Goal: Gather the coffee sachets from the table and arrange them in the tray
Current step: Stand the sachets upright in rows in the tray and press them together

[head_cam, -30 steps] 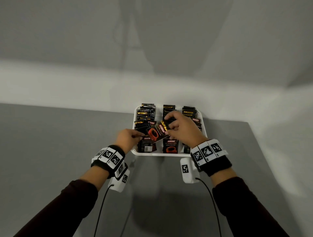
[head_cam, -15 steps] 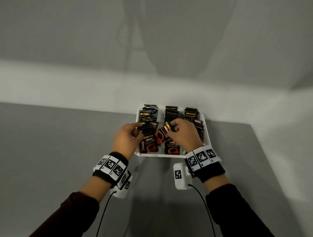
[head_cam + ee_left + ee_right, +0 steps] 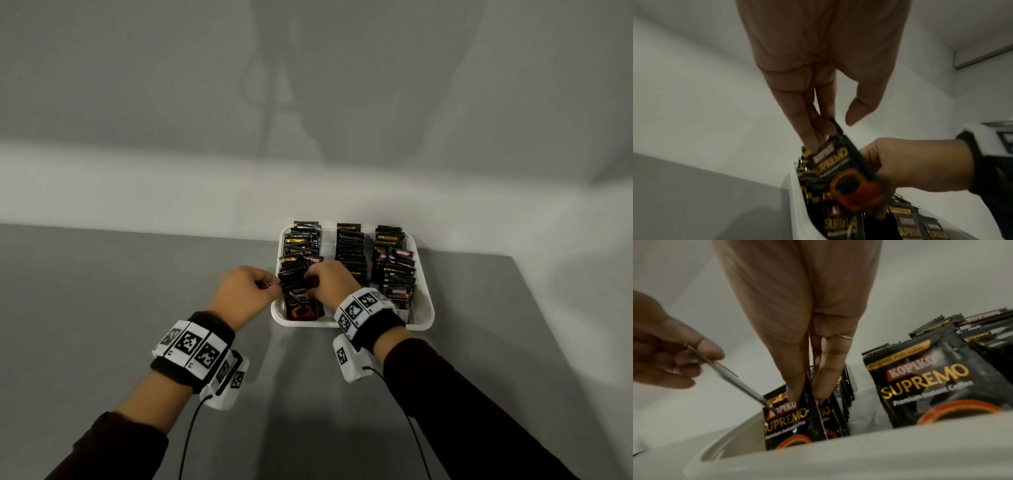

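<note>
A white tray holds three rows of upright black coffee sachets. Both hands meet at the front of the left row. My left hand pinches the top corner of a tilted coffee sachet with an orange cup printed on it. My right hand grips the same sachet from its right side. In the right wrist view its fingers reach straight down among the front sachets, one sachet between two of them. The right thumb is hidden.
The tray stands at the far right of a grey table, close to a white wall. The middle row and right row stand filled. Cables hang from both wrist cameras.
Both hands shifted left, from the middle row to the front of the left row. The fanned sachets that the right hand held now stand in that row.
</note>
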Demonstrator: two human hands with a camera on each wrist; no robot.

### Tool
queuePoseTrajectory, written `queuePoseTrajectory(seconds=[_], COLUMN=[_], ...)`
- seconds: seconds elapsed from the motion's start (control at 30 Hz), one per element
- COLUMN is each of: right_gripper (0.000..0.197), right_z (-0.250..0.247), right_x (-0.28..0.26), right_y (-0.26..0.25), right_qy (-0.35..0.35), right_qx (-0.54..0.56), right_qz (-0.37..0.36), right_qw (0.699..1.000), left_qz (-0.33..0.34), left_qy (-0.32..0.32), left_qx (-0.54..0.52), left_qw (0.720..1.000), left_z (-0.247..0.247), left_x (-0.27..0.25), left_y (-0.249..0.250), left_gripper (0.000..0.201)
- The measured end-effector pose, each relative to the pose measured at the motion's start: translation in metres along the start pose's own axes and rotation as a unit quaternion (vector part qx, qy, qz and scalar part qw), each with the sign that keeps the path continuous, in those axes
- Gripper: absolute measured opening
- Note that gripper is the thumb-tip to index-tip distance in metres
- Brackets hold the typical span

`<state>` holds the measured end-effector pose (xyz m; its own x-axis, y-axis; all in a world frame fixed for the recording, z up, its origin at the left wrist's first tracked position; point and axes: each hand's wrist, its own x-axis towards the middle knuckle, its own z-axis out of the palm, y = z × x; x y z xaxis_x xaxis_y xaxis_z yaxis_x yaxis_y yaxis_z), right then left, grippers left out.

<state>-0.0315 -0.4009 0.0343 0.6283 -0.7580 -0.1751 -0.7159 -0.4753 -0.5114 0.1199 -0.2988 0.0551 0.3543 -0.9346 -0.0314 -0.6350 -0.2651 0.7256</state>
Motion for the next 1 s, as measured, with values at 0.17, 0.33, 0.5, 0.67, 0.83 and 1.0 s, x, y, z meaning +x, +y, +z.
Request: queuePoseTrajectory(seconds=[0.17,0.33,0.5,0.67,0.83,1.0], right_gripper=[0.022,0.014,0.015,0.025,0.047,0.052], right_z=[-0.002,0.003,0.01,0.018,0.018,0.028], right_x=[-0.014,-0.041,-0.057,-0.059,-0.053,-0.044], right_y=[0.017,0.035,0.045,0.03,0.01,0.006], right_qy=[0.128,0.177,0.204,0.188,0.083,0.022], right_qx=[0.113,0.199,0.211,0.305,0.403,0.484], right_qz=[0.029,0.055,0.067,0.074,0.11,0.158], right_qw=[0.985,0.962,0.954,0.931,0.904,0.861], left_qz=[0.059,0.131,0.131,-0.022,-0.158,-0.111], left_qy=[-0.125,-0.206,-0.189,0.033,0.008,-0.031], left_qx=[0.134,0.288,0.236,-0.057,-0.334,-0.289], left_qw=[0.981,0.926,0.944,0.998,0.929,0.95], left_z=[-0.012,0.014,0.041,0.044,0.061,0.066], left_x=[0.01,0.032,0.039,0.02,-0.018,-0.023], left_y=[0.01,0.034,0.047,0.029,0.019,0.014], left_gripper=[0.017,0.022,0.034,0.019,0.029,0.043])
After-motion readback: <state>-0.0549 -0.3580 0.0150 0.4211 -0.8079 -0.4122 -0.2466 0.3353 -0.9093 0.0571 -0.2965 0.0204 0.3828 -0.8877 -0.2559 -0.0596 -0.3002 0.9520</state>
